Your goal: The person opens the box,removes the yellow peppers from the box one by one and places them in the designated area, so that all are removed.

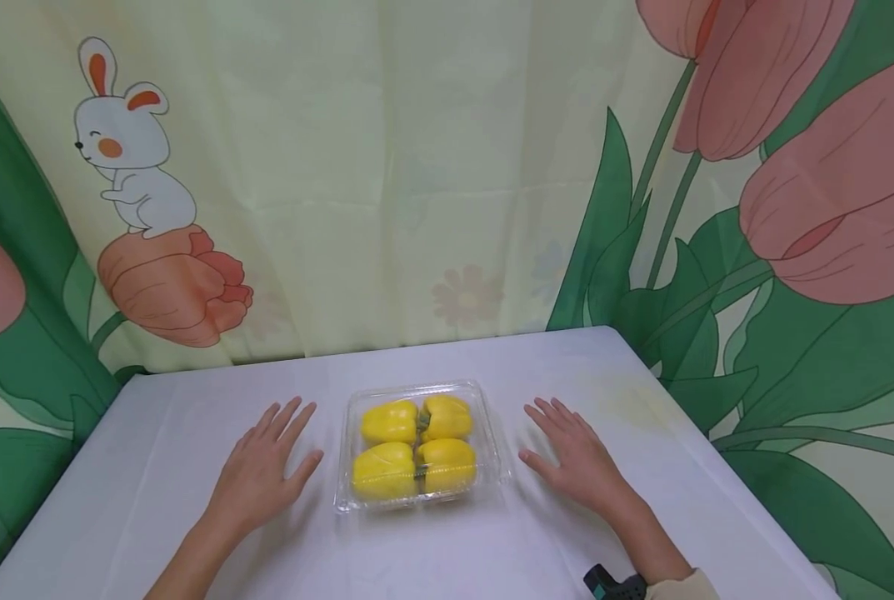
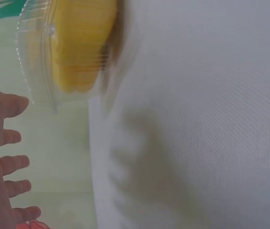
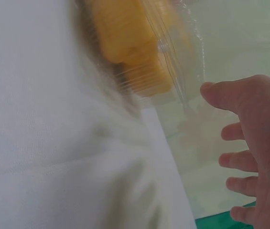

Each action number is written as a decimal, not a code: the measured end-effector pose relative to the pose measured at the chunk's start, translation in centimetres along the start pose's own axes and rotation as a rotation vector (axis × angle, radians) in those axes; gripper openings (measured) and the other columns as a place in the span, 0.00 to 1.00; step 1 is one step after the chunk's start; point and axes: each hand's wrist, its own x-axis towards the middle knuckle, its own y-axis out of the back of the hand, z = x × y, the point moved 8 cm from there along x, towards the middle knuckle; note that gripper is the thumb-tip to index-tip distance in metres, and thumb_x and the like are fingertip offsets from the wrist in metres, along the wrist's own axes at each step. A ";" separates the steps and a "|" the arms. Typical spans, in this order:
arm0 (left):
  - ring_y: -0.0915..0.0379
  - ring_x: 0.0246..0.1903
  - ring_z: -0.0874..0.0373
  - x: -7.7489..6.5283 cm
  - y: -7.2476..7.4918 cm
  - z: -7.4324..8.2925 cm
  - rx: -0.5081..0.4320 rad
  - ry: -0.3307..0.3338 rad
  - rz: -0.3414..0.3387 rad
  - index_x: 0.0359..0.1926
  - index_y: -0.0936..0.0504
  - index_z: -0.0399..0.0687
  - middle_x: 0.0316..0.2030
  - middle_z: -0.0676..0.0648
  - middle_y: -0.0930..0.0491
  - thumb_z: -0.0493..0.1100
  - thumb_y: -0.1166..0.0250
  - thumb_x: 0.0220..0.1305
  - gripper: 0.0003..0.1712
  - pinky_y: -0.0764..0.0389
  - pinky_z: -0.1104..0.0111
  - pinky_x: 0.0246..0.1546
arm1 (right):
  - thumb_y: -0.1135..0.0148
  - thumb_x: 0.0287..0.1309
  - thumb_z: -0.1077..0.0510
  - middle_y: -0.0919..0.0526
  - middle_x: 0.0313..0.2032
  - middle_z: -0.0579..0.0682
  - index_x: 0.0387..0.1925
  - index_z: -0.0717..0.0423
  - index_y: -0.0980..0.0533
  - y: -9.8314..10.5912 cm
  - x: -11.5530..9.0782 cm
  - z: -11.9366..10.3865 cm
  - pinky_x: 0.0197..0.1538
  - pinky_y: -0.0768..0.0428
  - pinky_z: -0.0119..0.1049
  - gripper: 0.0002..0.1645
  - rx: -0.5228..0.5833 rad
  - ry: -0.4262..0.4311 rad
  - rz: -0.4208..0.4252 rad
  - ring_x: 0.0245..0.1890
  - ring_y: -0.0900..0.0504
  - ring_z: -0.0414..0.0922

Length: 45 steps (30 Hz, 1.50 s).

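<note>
A clear plastic clamshell box [image 1: 347,467] sits on the white table with its lid down. Inside it lie several yellow bell peppers [image 1: 384,471], arranged in two rows. To the left of the box my left hand [image 1: 261,475] hovers over the table, fingers spread and apart from the plastic. My right hand [image 1: 576,458] is held off the box's right side, its fingers extended and touching nothing. Both wrist views show the box's side wall beyond the thumb, with a gap between; the left hand's shadow falls on the tabletop.
The table [image 1: 192,433] has a white cover and ends at a back edge against a hanging curtain [image 1: 327,167] printed with tulips and a rabbit. A dark band [image 1: 615,585] is worn on my right wrist, beside a beige sleeve [image 1: 682,587].
</note>
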 end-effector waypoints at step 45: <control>0.40 0.68 0.39 0.3 -0.2 1.4 -0.091 -0.016 0.004 0.72 0.38 0.56 0.71 0.42 0.38 0.57 0.39 0.64 0.37 0.30 0.39 0.57 | 0.38 0.58 0.39 0.36 0.71 0.49 0.69 0.43 0.36 -0.6 -0.7 -0.6 0.66 0.36 0.63 0.39 0.098 -0.034 -0.014 0.73 0.41 0.54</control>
